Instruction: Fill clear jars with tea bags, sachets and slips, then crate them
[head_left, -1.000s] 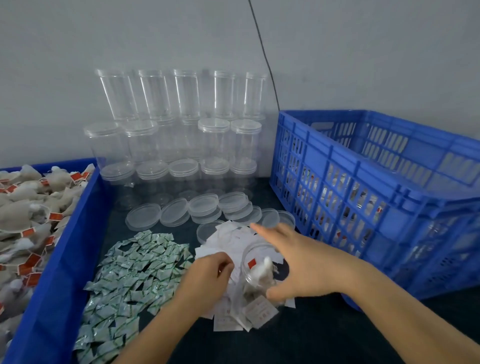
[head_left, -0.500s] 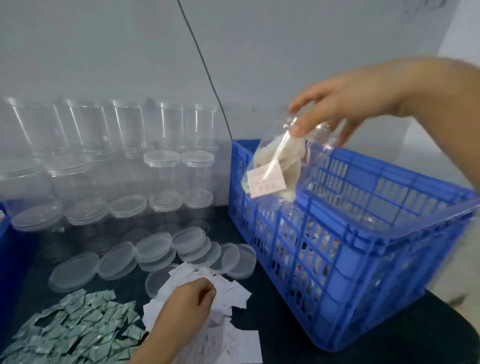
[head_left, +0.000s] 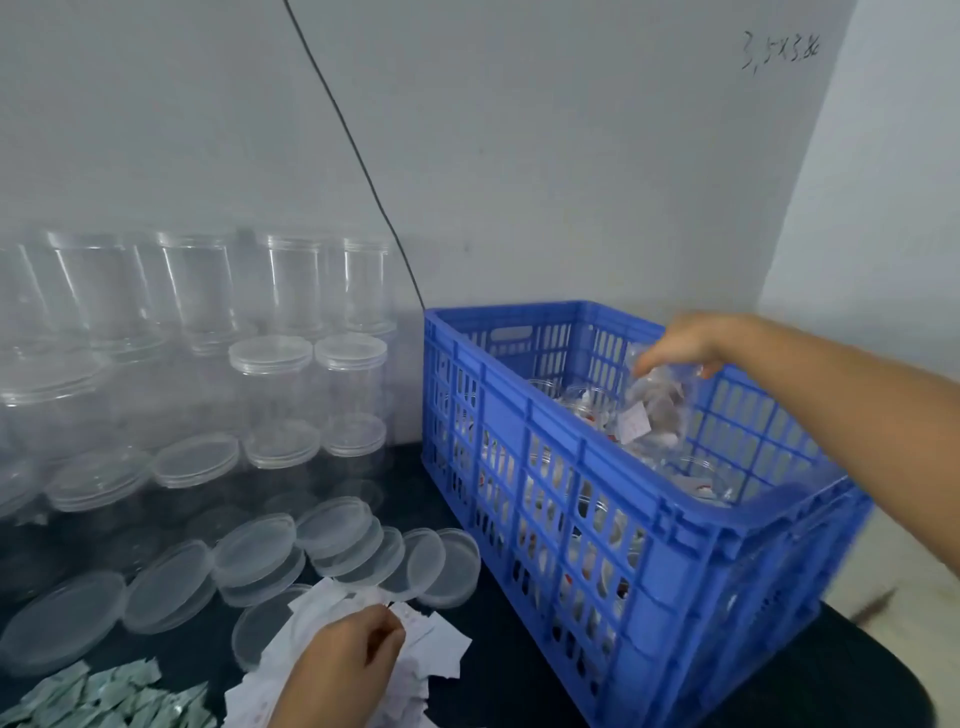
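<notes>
My right hand (head_left: 685, 340) grips the top of a clear filled jar (head_left: 655, 410) with a tea bag and a white slip inside. The jar hangs inside the blue crate (head_left: 613, 525), above other filled jars (head_left: 582, 410) lying in it. My left hand (head_left: 345, 670) rests with curled fingers on the pile of white paper slips (head_left: 431, 642) at the bottom centre and pinches at them. Green sachets (head_left: 104, 699) lie in a heap at the bottom left.
Stacked empty clear jars (head_left: 306, 395) stand against the grey wall at the left. Several loose clear lids (head_left: 254, 553) lie on the dark table in front of them. A black cable (head_left: 358, 156) runs down the wall behind the crate.
My right hand lifted the filled jar off the table, carried it right over the crate rim and lowered it inside. My left hand stayed on the slips. The view swung right.
</notes>
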